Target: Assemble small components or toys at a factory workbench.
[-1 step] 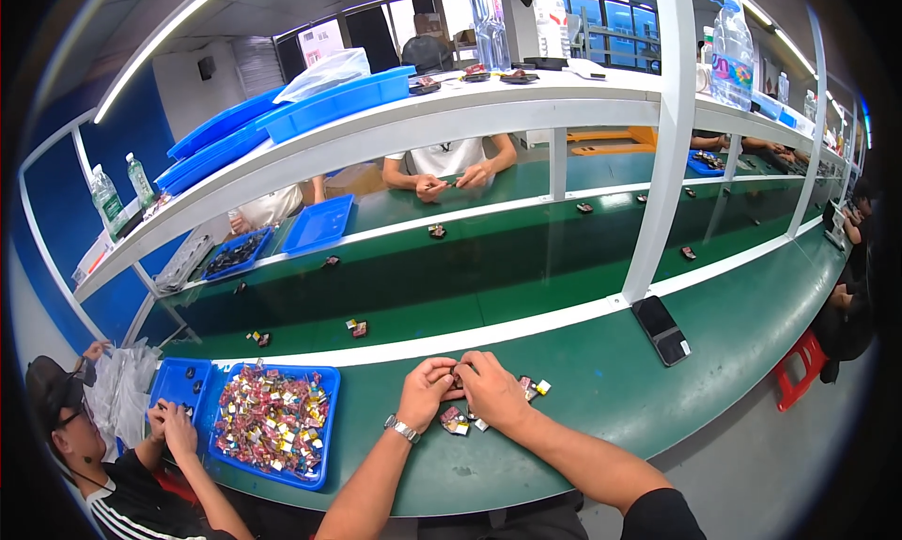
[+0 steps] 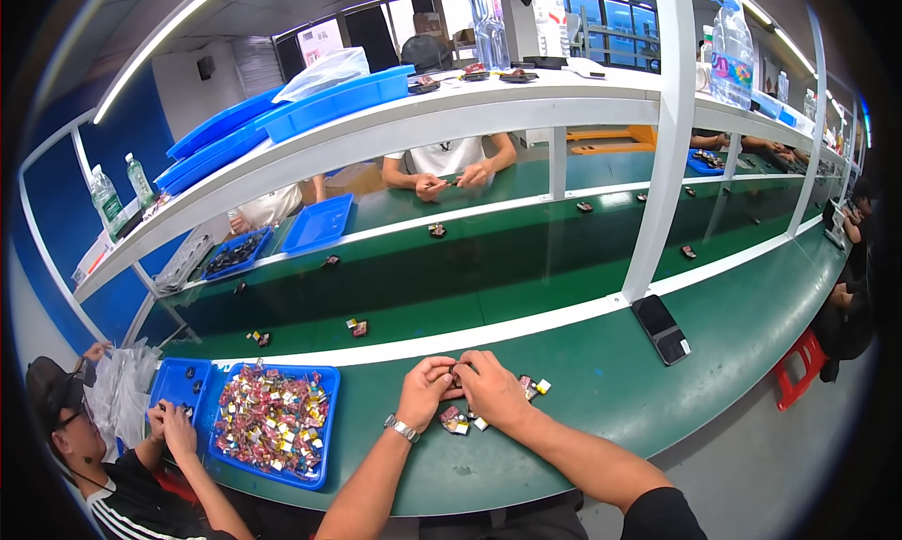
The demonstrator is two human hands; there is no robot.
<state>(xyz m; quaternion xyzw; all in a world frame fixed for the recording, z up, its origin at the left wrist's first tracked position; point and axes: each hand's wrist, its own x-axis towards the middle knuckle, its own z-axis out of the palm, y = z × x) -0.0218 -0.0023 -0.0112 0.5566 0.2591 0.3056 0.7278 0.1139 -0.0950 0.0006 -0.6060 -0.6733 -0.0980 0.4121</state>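
Close together over the green bench (image 2: 564,390), my left hand (image 2: 425,391) and my right hand (image 2: 492,392) meet with curled fingers. A small dark reddish part (image 2: 457,381) shows between the fingertips, mostly covered by them. Just below the hands lies a small dark-and-red electronic assembly (image 2: 455,422) with a white-and-yellow piece. Another such assembly (image 2: 532,387) rests beside my right hand, partly hidden by it. To the left of my left hand stands a blue tray (image 2: 334,390), heaped with similar reddish pieces (image 2: 272,418) with white and yellow tabs.
A black phone (image 2: 660,330) lies by a white upright post (image 2: 658,164). Beyond a white rail, small assemblies (image 2: 357,328) sit spaced along a green belt (image 2: 470,296). At left, a co-worker's hands (image 2: 174,427) work over another blue tray (image 2: 178,375). A white shelf (image 2: 564,87) spans overhead.
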